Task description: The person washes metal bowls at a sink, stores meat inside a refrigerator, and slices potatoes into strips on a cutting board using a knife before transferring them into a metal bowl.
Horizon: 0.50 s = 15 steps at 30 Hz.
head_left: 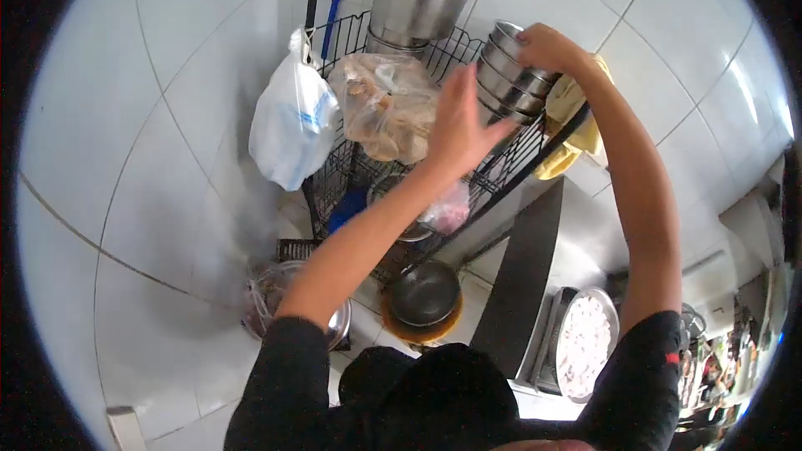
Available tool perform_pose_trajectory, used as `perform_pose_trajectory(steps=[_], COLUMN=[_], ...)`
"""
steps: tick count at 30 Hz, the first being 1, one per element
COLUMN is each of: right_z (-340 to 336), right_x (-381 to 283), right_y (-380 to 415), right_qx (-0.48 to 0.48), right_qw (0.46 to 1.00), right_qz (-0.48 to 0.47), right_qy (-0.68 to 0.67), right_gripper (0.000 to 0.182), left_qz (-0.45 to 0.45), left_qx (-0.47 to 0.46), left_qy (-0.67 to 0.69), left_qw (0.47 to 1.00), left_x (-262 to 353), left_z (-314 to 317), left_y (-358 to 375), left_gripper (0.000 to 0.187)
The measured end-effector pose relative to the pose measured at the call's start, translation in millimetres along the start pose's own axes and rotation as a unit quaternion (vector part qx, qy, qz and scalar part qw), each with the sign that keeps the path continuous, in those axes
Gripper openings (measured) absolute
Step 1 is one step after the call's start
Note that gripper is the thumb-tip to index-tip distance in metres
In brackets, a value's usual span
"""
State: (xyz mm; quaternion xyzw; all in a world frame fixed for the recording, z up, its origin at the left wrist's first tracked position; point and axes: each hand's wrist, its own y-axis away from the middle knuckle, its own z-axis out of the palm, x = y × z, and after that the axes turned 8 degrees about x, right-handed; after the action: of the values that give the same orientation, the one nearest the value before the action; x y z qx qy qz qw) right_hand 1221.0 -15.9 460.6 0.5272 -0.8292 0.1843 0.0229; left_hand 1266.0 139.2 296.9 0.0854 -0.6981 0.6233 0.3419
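Right hand point(547, 48) was curled at the steel pot stack's point(505, 77) rim, couldn't tell if gripping; left hand point(459, 134) open, nearby.
Stack sat at the wire rack's point(526, 149) right end; likely stiff, slick, heavyish together. Best hold seemed 1 hand on rim, 1 under base.

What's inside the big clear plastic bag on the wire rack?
Tan and brown pieces show through the bag. The left hand hides part of its right edge, and the outer pieces hide whatever lies deeper.
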Motion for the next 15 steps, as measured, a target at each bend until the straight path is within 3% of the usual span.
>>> perform_pose_trajectory(steps=[2,4,8,15], right_z=[7.2,22.3,35.9,40.1], right_x=[8.0,14.1,19.6,-8.0], right_y=[6.3,14.5,6.7,21.0], right_qx=[-0.031,0.026,0.055,0.154], right_qw=[0.999,1.0,0.995,0.983], right_qz=[-0.003,0.004,-0.015,0.081], right_qy=[0.006,0.004,0.085,0.054], right_gripper=[0.035,0.03,0.027,0.023], left_qz=[0.033,-0.078,-0.181,-0.216], left_qx=[0.003,-0.002,0.023,0.046], left_qy=[-0.056,-0.12,-0.113,-0.082], left_qw=[0.998,0.99,0.977,0.972], left_x=[-10.7,-1.3,1.3,-1.4], left_z=[59.2,94.8,127.8,126.2], left_y=[-29.8,-45.5,-49.9,-47.1], left_gripper=[0.101,0.113,0.116,0.107])
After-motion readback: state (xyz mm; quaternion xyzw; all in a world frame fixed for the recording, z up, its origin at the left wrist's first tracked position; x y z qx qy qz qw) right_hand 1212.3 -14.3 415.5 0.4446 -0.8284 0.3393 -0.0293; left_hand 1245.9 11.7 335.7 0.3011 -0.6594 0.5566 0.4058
